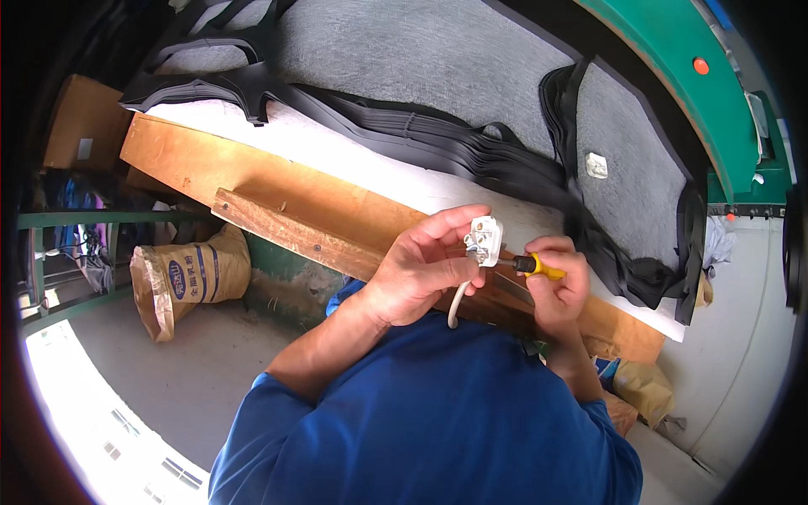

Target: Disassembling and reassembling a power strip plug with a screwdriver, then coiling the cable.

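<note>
My left hand (425, 268) is closed around a white electrical plug (484, 239), holding it up in front of my chest. The plug's inside faces up, with metal parts showing, and a pale cable (457, 305) hangs from its lower end. In my right hand (562, 286) is a screwdriver (540, 267) with a yellow and black handle. Its shaft points left at the plug's side; whether the tip touches a screw is hidden. Further off to the right, a small white piece like a plug cover (596, 165) lies on grey sheet material.
Stacked grey sheets with black edges (412, 59) cover the white-topped bench, whose wooden edge (278, 181) runs before me. A green machine frame (673, 59) arches at the far right. A paper sack (198, 276) lies by green rails on the left, near a cardboard box (84, 122).
</note>
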The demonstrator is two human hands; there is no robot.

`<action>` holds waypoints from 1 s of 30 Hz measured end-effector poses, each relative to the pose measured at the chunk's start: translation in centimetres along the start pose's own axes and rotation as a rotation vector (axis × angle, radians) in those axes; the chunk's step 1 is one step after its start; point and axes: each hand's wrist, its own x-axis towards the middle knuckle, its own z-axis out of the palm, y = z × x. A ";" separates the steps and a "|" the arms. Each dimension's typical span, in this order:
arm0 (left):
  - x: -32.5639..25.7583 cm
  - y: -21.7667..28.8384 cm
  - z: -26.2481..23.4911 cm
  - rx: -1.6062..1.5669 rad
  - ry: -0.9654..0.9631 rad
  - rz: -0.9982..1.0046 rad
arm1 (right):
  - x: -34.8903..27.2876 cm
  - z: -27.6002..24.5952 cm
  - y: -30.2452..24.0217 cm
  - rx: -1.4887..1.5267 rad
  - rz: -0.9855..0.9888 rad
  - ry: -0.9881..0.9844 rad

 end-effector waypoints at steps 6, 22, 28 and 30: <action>0.0 -0.2 0.7 0.038 0.023 -0.052 | 0.5 -1.3 -1.0 0.431 0.704 -0.023; 0.1 -0.2 0.7 0.007 0.128 -0.061 | -1.2 -0.8 -0.5 0.038 0.324 -0.041; 0.2 -0.1 0.5 0.034 0.131 -0.045 | 0.5 -0.8 -1.3 0.465 0.806 -0.091; 0.3 -0.1 0.5 0.046 0.130 -0.038 | 0.9 -0.9 -1.5 0.580 1.029 -0.066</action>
